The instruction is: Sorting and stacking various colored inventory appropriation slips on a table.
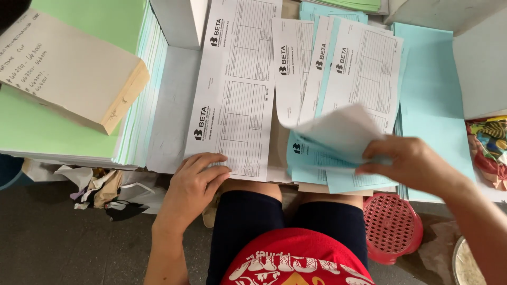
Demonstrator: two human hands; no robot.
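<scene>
My left hand [194,182] rests flat with spread fingers on the lower edge of a white printed form sheet [232,89] lying on the table. My right hand [409,163] pinches a white sheet [340,126] that curls upward, blurred by motion, above a fanned pile of light blue and white printed forms [327,79]. Light blue form sheets [317,158] lie beneath the lifted sheet, next to my right hand.
A tan paper-wrapped block [63,68] lies on a tall stack of green and pale sheets [95,21] at the left. Plain light blue paper [433,84] lies right. A red plastic stool [393,224] and crumpled scraps [95,187] are on the floor. Colourful cloth [488,148] lies far right.
</scene>
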